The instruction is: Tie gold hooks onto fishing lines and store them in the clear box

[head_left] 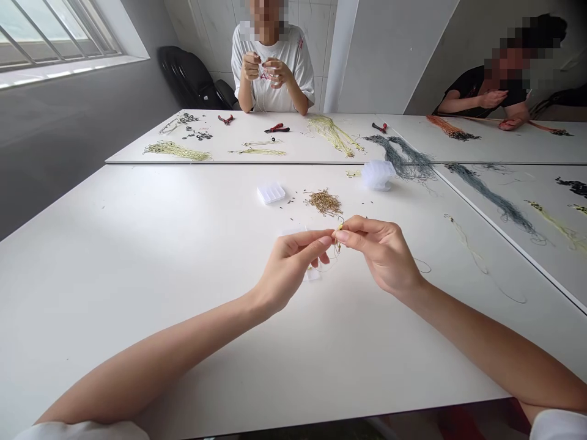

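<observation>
- Evidently, a small threaded piece (339, 246), yellow and gold in colour, is held between the two hands, above the counter (137, 263).
- Its long axis is set crosswise to the line of the fingertips: a dark curved end is shown on the far side, gold-coloured bits on the near side; its exact tilt cannot be told.
- The piece is met from the left by the left hand (291, 263) and from the right by the right hand (383, 253); neither can be called nearer, as the fingertips of both are brought together at it.
- The right fingers are clamped on the yellow part, pinched between thumb and forefinger.
- The left fingers are likewise closed on the piece at their tips, though the exact spot of contact is partly hidden.
- Beneath the left fingertips, a clear tray (313, 274) is partly covered.
- Beyond the fingertips, on the far side, a heap of gold-coloured parts (325, 202) is spread, flanked by a compartment case (271, 194) on the left and a clear plastic bundle (378, 176) on the far right.
- Well apart on the right, a yellow cord (466, 242) is laid slanting from far left to near right.
</observation>
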The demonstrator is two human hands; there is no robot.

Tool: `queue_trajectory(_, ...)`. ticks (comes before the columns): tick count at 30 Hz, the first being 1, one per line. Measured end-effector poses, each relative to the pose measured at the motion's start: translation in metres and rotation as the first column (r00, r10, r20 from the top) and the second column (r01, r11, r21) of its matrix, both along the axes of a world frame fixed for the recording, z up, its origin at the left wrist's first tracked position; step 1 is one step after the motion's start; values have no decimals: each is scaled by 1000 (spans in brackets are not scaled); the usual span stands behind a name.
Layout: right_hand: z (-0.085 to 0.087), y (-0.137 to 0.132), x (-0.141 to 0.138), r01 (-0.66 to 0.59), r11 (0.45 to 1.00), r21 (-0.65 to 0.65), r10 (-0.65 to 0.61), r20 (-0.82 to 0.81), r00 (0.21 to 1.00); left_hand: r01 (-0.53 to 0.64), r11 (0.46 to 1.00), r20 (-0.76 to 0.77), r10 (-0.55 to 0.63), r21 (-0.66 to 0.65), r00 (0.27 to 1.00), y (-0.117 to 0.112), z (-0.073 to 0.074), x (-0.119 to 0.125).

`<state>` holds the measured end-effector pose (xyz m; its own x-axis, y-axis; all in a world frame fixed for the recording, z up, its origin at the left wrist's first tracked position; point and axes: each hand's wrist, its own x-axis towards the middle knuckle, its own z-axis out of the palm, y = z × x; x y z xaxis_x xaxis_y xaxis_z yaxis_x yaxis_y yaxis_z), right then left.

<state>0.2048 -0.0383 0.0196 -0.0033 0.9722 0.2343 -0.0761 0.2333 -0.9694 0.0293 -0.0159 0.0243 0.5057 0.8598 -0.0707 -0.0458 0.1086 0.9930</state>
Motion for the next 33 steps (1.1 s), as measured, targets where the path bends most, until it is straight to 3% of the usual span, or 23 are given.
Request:
queue_trajectory(4, -1, 0, -3, -24, 998, -61, 19, -84, 996, 172, 970, 166, -143, -175, 976, 3, -7, 2)
queue_trajectory(10, -3, -4, -5, -56, 993, -106, 43, -121, 992, 252, 933, 312, -167, -258, 935, 3, -11, 4)
queue_trajectory(21, -4, -5, -7, -46, 993, -108, 31, -144, 989, 237, 932, 284, -156, -275, 946, 3, -9, 5)
queue_trajectory(33, -9, -3, -10, -128, 984, -124, 99, -219, 971, 178, 970, 174, -149, -163, 973, 5, -3, -1)
